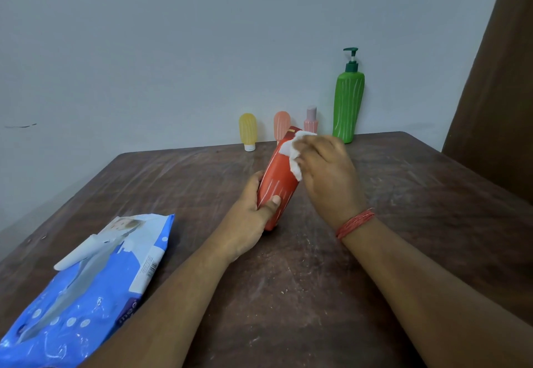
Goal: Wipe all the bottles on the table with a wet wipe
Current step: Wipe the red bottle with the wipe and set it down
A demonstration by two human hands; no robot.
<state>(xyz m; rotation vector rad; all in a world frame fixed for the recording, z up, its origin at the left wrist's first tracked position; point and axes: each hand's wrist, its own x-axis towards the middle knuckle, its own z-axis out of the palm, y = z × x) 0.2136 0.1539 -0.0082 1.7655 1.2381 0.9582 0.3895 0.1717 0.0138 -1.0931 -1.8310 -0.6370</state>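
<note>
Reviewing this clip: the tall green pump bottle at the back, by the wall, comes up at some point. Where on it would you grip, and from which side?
Grip the green pump bottle around its wide mid-body, coming from the front, the person's side. It stands upright against the wall, so the back is shut off, and the thin pump head is likely a poor hold. The pink bottle crowds its left; the right side looks freer.

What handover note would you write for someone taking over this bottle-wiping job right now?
Left hand grips the red bottle low, tilted above the table. Right hand presses a wet wipe near its top.
At the far edge stand the yellow tube, peach tube, pink bottle and green pump bottle; whether they are wiped cannot be told.
Wipes pack lies left.
</note>
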